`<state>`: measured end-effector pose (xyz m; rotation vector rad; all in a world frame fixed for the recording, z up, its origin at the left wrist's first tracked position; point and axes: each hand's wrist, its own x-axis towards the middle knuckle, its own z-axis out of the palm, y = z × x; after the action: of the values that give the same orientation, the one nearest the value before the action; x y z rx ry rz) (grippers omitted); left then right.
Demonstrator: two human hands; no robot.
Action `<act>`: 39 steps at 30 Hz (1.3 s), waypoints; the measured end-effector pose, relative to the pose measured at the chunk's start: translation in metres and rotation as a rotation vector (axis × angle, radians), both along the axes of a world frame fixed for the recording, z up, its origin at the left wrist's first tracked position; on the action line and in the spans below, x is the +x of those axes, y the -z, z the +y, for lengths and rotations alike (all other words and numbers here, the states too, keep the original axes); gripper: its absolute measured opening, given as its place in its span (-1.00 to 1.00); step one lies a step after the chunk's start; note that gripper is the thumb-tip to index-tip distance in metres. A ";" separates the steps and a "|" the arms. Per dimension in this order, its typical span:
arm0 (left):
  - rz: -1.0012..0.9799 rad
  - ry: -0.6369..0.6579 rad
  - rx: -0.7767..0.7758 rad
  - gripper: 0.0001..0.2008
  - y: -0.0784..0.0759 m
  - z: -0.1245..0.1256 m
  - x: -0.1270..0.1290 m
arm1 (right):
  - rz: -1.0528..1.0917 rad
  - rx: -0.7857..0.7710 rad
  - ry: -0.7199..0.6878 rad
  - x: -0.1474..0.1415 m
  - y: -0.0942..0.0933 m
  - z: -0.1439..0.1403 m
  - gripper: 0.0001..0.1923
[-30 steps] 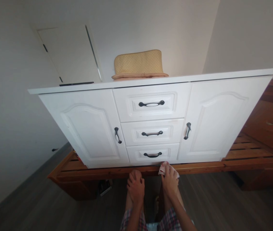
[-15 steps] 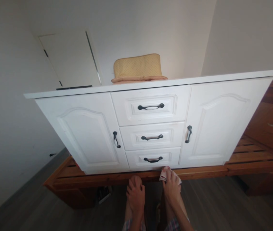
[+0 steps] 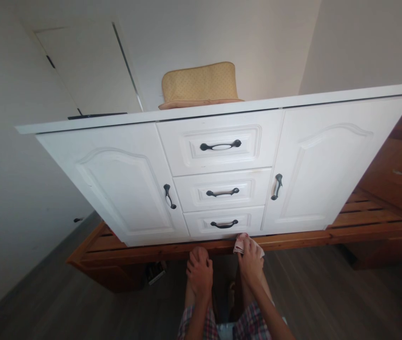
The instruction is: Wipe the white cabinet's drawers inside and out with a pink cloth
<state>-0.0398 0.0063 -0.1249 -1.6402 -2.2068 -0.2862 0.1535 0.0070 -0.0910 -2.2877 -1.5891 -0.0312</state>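
One white cabinet (image 3: pixel 222 165), my landmark, standing on a slatted wooden platform (image 3: pixel 371 218): three central drawers (image 3: pixel 195 194) between two doors, all closed, dark handles (image 3: pixel 204 147) fitted. Upon the cabinet's top, near the middle: one yellow dotted pad (image 3: pixel 199 81); further left, one flat dark object (image 3: pixel 97 115), kind unclear to me. Below the cabinet's front edge, under the lowest drawer, I log one pinkish-white cloth (image 3: pixel 239 244), folded, at the right knee; right hand (image 3: pixel 251 264) with fingers closed over it. Left of that, left hand (image 3: pixel 200 276), holding nothing, fingers slightly parted, draped over the left knee (image 3: pixel 200 251).
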 end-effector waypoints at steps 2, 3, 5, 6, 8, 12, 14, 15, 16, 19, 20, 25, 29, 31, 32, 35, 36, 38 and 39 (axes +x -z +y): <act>-0.005 0.002 0.007 -0.53 -0.001 0.000 0.000 | 0.003 0.006 0.001 0.000 0.002 0.001 -0.35; -0.008 0.003 0.008 -0.53 -0.002 0.000 0.000 | 0.005 0.008 0.001 0.000 0.002 0.001 -0.35; -0.014 0.001 0.002 -0.53 -0.002 0.001 0.000 | 0.013 0.008 0.000 0.000 0.000 0.000 -0.35; -0.016 0.001 -0.005 -0.52 -0.001 0.001 0.000 | 0.016 0.005 0.000 0.000 -0.001 0.000 -0.35; -0.020 0.000 -0.021 -0.51 0.000 0.001 -0.001 | 0.019 -0.004 0.000 0.000 -0.005 -0.002 -0.34; -0.019 0.007 -0.026 -0.48 0.002 0.000 -0.001 | 0.006 -0.010 0.001 0.000 -0.004 -0.002 -0.33; -0.017 0.005 -0.004 -0.50 0.001 0.000 -0.001 | -0.006 0.008 0.006 0.001 0.003 0.000 -0.32; -0.017 0.000 0.011 -0.53 0.000 0.000 -0.001 | -0.011 0.022 0.008 0.001 0.008 0.001 -0.32; -0.016 -0.002 0.024 -0.55 0.000 0.001 -0.001 | -0.016 0.037 0.011 0.002 0.013 0.003 -0.32; -0.008 -0.001 0.042 -0.57 -0.001 0.003 0.000 | -0.025 0.059 0.017 0.002 0.018 0.007 -0.33; -0.005 -0.002 0.039 -0.56 -0.001 0.003 0.000 | -0.025 0.057 0.017 0.002 0.016 0.006 -0.33; -0.002 -0.003 -0.014 -0.51 -0.002 0.000 -0.001 | -0.012 0.017 0.004 0.000 -0.005 -0.002 -0.34; -0.012 0.001 -0.032 -0.50 -0.003 -0.002 0.000 | 0.002 0.005 0.001 -0.001 -0.009 -0.004 -0.34; -0.020 0.003 -0.028 -0.51 -0.004 -0.002 0.001 | 0.004 0.009 0.001 -0.001 -0.007 -0.003 -0.34; -0.023 0.004 -0.026 -0.51 -0.005 -0.003 0.001 | 0.004 0.012 0.002 -0.001 -0.006 -0.003 -0.34; -0.034 0.005 -0.020 -0.51 -0.006 -0.002 0.001 | 0.010 0.017 0.001 0.000 -0.003 -0.002 -0.33; -0.037 0.004 -0.019 -0.51 -0.006 -0.002 0.001 | 0.014 0.017 -0.001 0.000 -0.002 -0.002 -0.33; -0.041 0.002 -0.018 -0.50 -0.006 -0.002 0.001 | 0.024 0.015 -0.005 0.001 -0.001 -0.001 -0.32; -0.043 0.001 -0.019 -0.50 -0.005 -0.001 0.001 | 0.026 0.013 -0.005 0.001 -0.001 -0.001 -0.32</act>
<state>-0.0392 0.0049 -0.1196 -1.6600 -2.2468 -0.3052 0.1543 0.0056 -0.0899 -2.2643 -1.5774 -0.0105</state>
